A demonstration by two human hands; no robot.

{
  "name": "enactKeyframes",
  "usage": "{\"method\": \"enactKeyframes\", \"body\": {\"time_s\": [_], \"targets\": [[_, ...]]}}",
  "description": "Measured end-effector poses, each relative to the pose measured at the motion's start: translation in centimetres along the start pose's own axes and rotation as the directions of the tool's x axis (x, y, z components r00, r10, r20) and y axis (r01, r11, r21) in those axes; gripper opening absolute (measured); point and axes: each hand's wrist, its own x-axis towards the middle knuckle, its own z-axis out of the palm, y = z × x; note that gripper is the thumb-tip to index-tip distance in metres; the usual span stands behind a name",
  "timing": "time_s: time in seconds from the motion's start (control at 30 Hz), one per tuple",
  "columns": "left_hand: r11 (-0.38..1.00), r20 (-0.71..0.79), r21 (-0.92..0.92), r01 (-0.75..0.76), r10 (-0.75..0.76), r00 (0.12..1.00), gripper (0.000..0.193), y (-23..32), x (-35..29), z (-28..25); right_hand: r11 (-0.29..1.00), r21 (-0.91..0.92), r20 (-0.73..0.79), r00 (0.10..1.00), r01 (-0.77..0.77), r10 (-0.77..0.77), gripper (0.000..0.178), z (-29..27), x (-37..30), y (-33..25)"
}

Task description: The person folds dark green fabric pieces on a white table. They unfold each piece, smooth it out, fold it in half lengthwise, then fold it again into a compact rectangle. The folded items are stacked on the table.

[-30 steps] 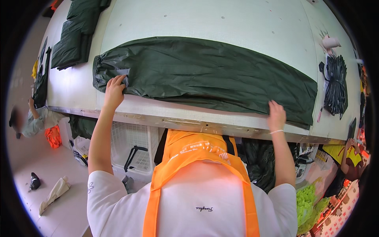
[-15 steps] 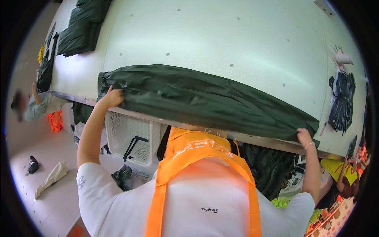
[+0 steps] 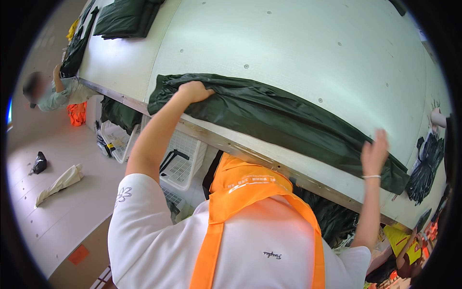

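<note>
A long, dark green waterproof garment (image 3: 269,123), shiny and creased, lies folded into a strip along the table's near edge. Its left end has a gathered, elastic-looking edge. My left hand (image 3: 195,92) is closed on the strip's upper edge near that gathered end, and creases run out from the fingers. Towards the other end, my right hand (image 3: 375,151) is held over the cloth with its fingers stretched out, slightly blurred. Whether its palm touches the garment I cannot tell.
Folded dark green garments (image 3: 127,19) are stacked at the far left of the pale table (image 3: 288,43). A bundle of black strips (image 3: 426,166) lies at the right. White plastic baskets (image 3: 180,159) stand below the table edge. A co-worker (image 3: 57,94) works at the left.
My left hand has slid rightward along the garment, away from its gathered end. My right hand has let go of the right end and risen with fingers extended. The garment's upper part looks more bunched.
</note>
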Motion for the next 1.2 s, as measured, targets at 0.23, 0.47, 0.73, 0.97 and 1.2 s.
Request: {"method": "enactKeyframes", "body": {"time_s": [0.23, 0.47, 0.73, 0.97, 1.2], "targets": [[0.990, -0.164, -0.133, 0.039, -0.060, 0.985, 0.063, 0.9, -2.4, 1.4, 0.775, 0.430, 0.061, 0.842, 0.462, -0.536, 0.069, 5.6, 5.7, -32.1], [0.986, -0.734, -0.022, -0.165, 0.097, 0.673, 0.064, -12.4, -8.2, 4.3, 0.860, 0.316, 0.191, 0.861, 0.401, -0.472, 0.078, 7.6, 6.0, -33.7], [-0.056, -0.507, -0.856, -0.514, -0.095, 0.856, 0.022, -20.4, -2.3, 9.0, 0.863, 0.299, 0.198, 0.858, 0.407, -0.474, 0.078, 7.4, 6.3, -34.6], [0.340, -0.657, -0.718, -0.608, -0.620, 0.429, 0.031, -16.4, -1.9, 4.9, 0.878, 0.302, 0.215, 0.870, 0.372, -0.443, 0.076, 7.6, 6.3, -34.6], [0.762, -0.853, -0.520, -0.386, -0.484, 0.196, 0.026, -23.3, 5.3, 11.0, 0.832, 0.374, 0.086, 0.877, 0.411, -0.472, 0.073, 8.8, 6.0, -34.5]]}}
